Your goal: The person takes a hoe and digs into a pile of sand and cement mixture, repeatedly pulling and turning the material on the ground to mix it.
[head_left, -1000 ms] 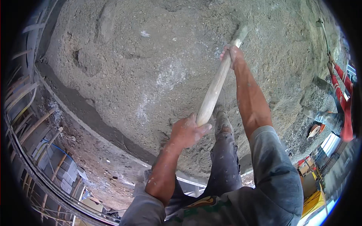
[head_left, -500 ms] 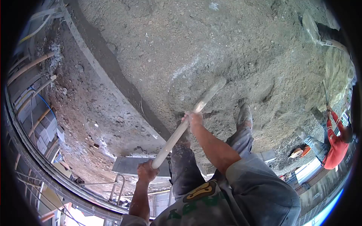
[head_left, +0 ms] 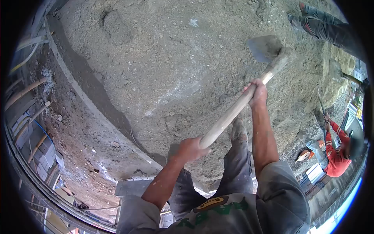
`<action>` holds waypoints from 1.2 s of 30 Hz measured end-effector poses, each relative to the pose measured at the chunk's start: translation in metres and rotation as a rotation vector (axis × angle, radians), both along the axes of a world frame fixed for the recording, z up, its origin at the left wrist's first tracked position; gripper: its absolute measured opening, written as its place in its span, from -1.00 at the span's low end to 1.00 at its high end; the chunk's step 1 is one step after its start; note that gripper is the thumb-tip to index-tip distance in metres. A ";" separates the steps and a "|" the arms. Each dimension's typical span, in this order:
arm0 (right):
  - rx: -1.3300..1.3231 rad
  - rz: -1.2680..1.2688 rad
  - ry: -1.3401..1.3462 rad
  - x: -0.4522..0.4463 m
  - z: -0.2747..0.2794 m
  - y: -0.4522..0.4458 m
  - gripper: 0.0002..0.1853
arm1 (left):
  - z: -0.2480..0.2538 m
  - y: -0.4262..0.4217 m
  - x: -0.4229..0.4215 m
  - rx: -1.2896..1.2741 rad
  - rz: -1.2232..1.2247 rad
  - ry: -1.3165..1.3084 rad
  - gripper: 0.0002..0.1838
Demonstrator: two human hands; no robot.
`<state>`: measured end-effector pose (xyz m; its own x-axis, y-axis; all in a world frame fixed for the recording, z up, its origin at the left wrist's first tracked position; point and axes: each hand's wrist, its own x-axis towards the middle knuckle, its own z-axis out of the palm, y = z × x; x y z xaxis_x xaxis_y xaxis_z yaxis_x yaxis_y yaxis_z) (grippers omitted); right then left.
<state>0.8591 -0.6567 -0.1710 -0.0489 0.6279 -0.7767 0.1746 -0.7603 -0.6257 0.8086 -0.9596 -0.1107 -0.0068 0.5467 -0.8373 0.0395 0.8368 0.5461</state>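
Observation:
A hoe with a pale wooden handle (head_left: 230,118) and a broad grey blade (head_left: 264,47) crosses the middle of the view. My left hand (head_left: 191,149) is wrapped round the handle's near end. Farther up, my right hand (head_left: 257,93) grips the handle below the hoe's head. The blade is over the grey-brown sandy mix (head_left: 163,66) that spreads in front of me; whether it touches, I cannot tell.
A low straight edging (head_left: 74,80) runs along the left, with rubble beyond it. Wooden poles (head_left: 33,91) stand farther left. Another person's legs (head_left: 325,31) are at upper right. A person in red (head_left: 338,156) holds a tool at right.
Both hands have moved right and farther out with the hoe. Its blade, hidden before, now shows. Another person's legs have come farther into view at upper right.

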 end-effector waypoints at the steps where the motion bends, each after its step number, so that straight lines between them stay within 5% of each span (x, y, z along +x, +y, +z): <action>1: 0.010 -0.012 0.015 -0.012 -0.009 0.043 -0.90 | -0.024 0.030 -0.005 0.139 0.015 0.070 -0.37; 5: -0.016 0.103 0.020 -0.057 -0.065 0.088 -0.89 | -0.014 0.062 -0.069 0.082 0.013 0.186 -0.42; 9: -0.309 -0.014 0.020 -0.098 -0.108 -0.120 -0.89 | 0.032 -0.087 -0.116 -0.215 -0.048 0.225 -0.51; 16: -0.627 0.026 0.030 -0.115 -0.058 -0.366 -0.90 | 0.125 -0.294 -0.120 -0.459 0.029 0.435 -0.64; 22: -0.809 0.277 0.028 -0.152 0.014 -0.445 -0.85 | 0.156 -0.406 -0.105 -0.505 0.008 0.776 -0.68; 24: -0.784 0.242 0.040 -0.152 0.048 -0.431 -0.86 | 0.162 -0.408 -0.094 -0.553 0.023 0.856 -0.67; 28: -0.618 0.265 0.040 -0.151 0.071 -0.311 -0.85 | 0.120 -0.330 -0.091 -0.502 0.171 0.572 -0.62; 29: -0.555 0.186 0.127 -0.144 0.067 -0.272 -0.86 | 0.125 -0.271 -0.106 -0.491 0.229 0.383 -0.59; 33: -0.417 -0.132 0.283 -0.165 0.084 -0.061 -0.94 | 0.138 -0.054 -0.145 -0.090 0.020 0.330 -0.49; 36: -0.191 -0.058 0.102 -0.179 0.085 0.088 -0.90 | 0.149 0.096 -0.187 -0.026 0.026 0.140 -0.41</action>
